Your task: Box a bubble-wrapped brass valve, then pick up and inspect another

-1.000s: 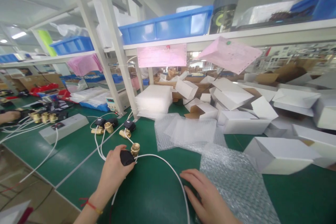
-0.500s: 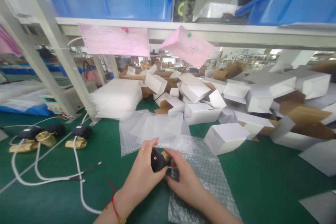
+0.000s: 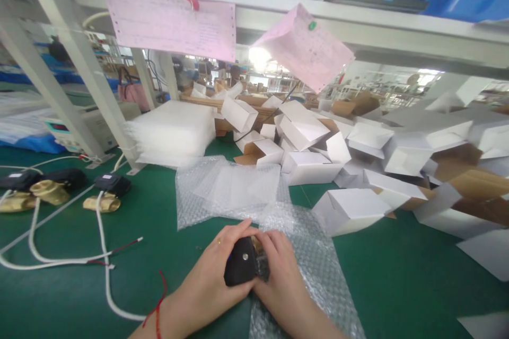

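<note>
Between my two hands is a motorized brass valve with a black housing (image 3: 240,264); a bit of its brass body shows on the right side. My left hand (image 3: 212,267), with a red string on the wrist, is closed around the black housing. Around the brass end curls my right hand (image 3: 278,270), closed too, its fingertips meeting those of the left. A sheet of bubble wrap (image 3: 318,275) lies under and beside my right hand. More clear bubble bags (image 3: 234,188) are spread just beyond my hands.
At left lie several similar valves (image 3: 104,193) with white cables (image 3: 106,262). A stack of white foam sheets (image 3: 170,130) stands behind. White cardboard boxes (image 3: 350,209) are piled at the right. A shelf beam (image 3: 254,13) with pinned pink papers crosses above.
My hands have closed in on the valve, and its black housing has turned to face me more. The right fingers have come up against the left ones. The view has tipped downward.
</note>
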The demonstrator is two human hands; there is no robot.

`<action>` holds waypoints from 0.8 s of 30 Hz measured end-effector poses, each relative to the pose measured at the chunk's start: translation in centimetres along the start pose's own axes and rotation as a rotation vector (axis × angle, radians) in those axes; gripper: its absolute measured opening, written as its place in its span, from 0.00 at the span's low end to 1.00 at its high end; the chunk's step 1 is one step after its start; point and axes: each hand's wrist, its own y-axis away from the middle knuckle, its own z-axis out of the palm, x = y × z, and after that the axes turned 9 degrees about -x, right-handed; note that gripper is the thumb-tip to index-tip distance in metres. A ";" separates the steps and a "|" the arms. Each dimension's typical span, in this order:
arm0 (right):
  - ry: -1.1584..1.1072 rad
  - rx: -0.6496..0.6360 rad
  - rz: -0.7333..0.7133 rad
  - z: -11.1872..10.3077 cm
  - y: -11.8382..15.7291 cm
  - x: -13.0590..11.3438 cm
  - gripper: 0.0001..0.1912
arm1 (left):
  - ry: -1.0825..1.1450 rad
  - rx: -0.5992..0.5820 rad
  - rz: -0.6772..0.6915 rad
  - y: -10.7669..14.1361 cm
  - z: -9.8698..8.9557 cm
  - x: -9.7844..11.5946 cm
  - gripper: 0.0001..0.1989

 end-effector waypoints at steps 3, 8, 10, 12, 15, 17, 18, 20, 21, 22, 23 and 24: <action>-0.017 0.046 0.006 0.2 0.1 0.3 0.37 | -0.019 0.025 -0.017 -0.1 0.2 0.3 0.49; -0.102 0.092 -0.043 0.0 0.2 0.3 0.36 | -0.007 0.110 -0.129 -0.3 0.3 0.1 0.43; -0.134 0.089 -0.056 -0.2 0.2 0.2 0.34 | 0.018 0.114 -0.159 -0.2 0.2 -0.1 0.44; -0.155 0.084 -0.069 -0.2 0.1 0.0 0.33 | 0.035 0.092 -0.139 -0.1 0.1 -0.2 0.42; -0.170 0.076 -0.107 -0.1 0.1 -0.2 0.36 | 0.047 0.044 -0.064 0.1 -0.4 -0.1 0.41; -0.162 0.086 -0.135 0.0 0.1 -0.2 0.36 | 0.062 -0.001 -0.022 0.1 -0.7 0.1 0.41; -0.157 0.090 -0.146 0.1 0.1 -0.2 0.36 | 0.067 -0.022 -0.007 0.0 -0.9 0.1 0.41; -0.154 0.084 -0.153 0.1 0.1 -0.2 0.37 | 0.073 -0.051 0.011 -0.1 -1.2 0.2 0.41; -0.153 0.076 -0.150 0.1 0.1 -0.2 0.37 | 0.073 -0.059 0.019 -0.2 -1.3 0.2 0.41; -0.151 0.070 -0.145 0.1 0.1 -0.2 0.37 | 0.070 -0.062 0.028 -0.2 -1.3 0.2 0.41; -0.146 0.064 -0.140 0.1 0.1 -0.2 0.38 | 0.068 -0.061 0.038 -0.3 -1.3 0.2 0.40; -0.138 0.064 -0.135 0.1 0.0 -0.1 0.38 | 0.066 -0.056 0.042 -0.3 -1.3 0.2 0.39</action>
